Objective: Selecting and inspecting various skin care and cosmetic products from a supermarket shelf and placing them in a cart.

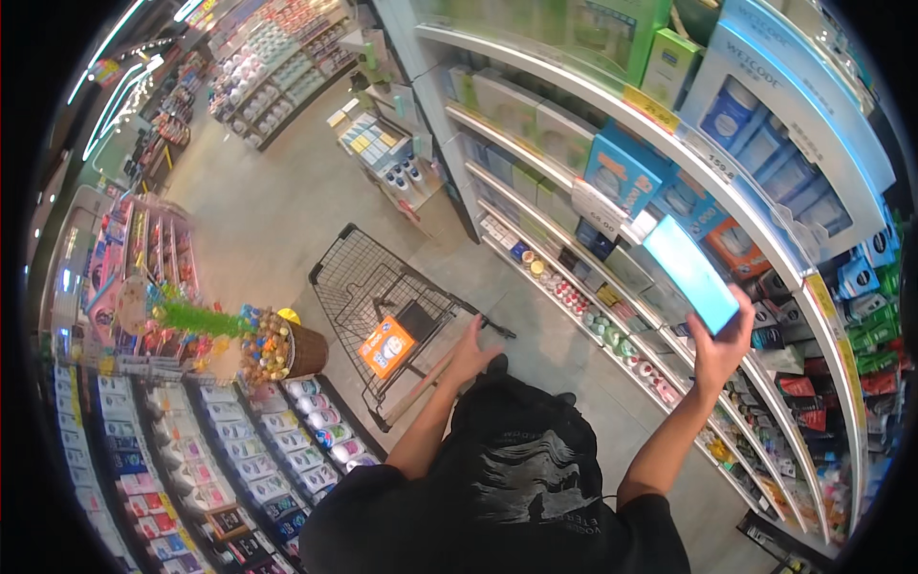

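My right hand [719,348] grips the lower end of a shiny light-blue box [690,273], held tilted in front of the shelving on the right. Glare washes out much of the box's face. My left hand [470,353] is over the handle side of a black wire shopping cart [358,276], thumb and fingers apart, with nothing in it. Whether it touches the cart's handle [423,391] I cannot tell. At the handle end of the cart lies an orange printed box [387,347], beside a dark flat panel [417,321].
Tall shelves [574,69] at the right hold boxed sets and tubes, including blue boxes [621,168]. A price card [601,208] juts out. Low shelves of packages [244,448] stand at the left, near a wicker basket [308,349]. A display stand [380,151] stands beyond the cart.
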